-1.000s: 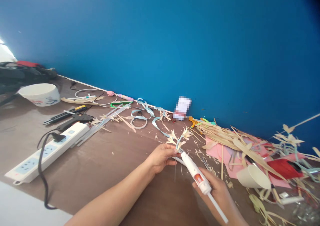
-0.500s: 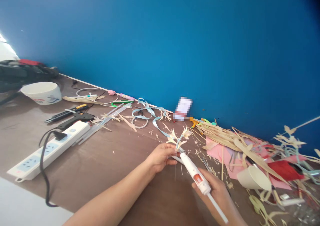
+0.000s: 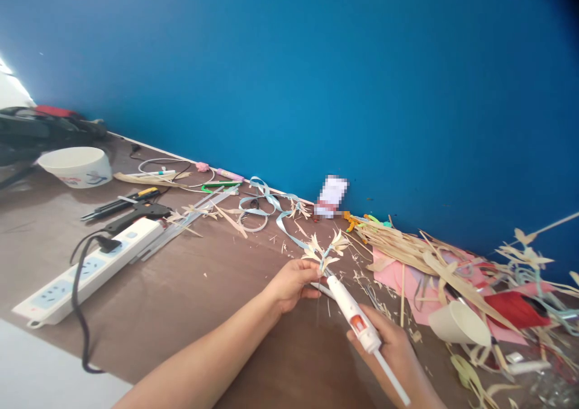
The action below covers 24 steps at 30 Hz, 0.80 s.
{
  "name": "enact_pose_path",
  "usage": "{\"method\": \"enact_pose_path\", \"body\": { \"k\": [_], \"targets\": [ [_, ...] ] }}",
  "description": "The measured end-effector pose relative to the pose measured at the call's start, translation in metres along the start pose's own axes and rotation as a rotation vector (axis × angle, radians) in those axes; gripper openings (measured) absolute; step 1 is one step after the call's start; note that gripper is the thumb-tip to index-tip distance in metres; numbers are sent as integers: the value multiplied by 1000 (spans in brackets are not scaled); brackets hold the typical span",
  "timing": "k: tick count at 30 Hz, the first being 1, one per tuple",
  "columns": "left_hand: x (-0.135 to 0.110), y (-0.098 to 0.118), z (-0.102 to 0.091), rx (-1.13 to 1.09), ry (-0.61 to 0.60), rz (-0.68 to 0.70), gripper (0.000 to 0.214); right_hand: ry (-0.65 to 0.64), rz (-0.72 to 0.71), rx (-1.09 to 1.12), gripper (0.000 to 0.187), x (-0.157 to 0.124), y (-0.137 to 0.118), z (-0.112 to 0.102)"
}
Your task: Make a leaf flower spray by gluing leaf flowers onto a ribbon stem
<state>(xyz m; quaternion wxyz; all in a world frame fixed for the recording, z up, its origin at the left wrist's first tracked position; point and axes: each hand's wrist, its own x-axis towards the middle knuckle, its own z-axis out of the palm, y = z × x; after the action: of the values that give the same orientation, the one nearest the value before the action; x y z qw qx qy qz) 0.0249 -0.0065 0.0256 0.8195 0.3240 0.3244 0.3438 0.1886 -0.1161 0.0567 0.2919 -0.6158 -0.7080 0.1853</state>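
Observation:
My left hand [image 3: 289, 283] pinches the stem of a small straw flower sprig [image 3: 324, 247] with pale petals and a light blue stalk, held just above the brown table. My right hand [image 3: 392, 350] is wrapped round a white glue gun [image 3: 354, 316] with a white glue stick poking out of its back end. The gun's nozzle sits right at the sprig's stem, beside my left fingertips.
A white power strip [image 3: 85, 268] with a black plug and cord lies at left, with a black glue gun [image 3: 136, 214], pliers and a white bowl [image 3: 76, 166] beyond. Blue ribbon [image 3: 262, 207] curls by the blue wall. Straw strips [image 3: 407, 246], pink paper, a paper cup [image 3: 459, 323] crowd the right.
Almost nothing differs. Both hands keep their hold, and the glue gun's nozzle stays at the sprig's stem with only a slight wobble.

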Motion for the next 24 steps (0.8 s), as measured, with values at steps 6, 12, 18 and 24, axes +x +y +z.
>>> {"method": "enact_pose_path", "body": {
  "k": [6,12,18,24],
  "targets": [
    [3,3,-5,21,43,15,20,-64,-17,-62,22,-5,8,-3],
    [3,12,-11,-21,140,112,18,-57,-13,-333,35,-9,21,16],
    [4,9,-9,12,144,83,19,-104,23,-391,32,-5,16,39],
    [1,5,-4,24,98,67,19,16,45,-202,26,15,2,22]
  ]
}}
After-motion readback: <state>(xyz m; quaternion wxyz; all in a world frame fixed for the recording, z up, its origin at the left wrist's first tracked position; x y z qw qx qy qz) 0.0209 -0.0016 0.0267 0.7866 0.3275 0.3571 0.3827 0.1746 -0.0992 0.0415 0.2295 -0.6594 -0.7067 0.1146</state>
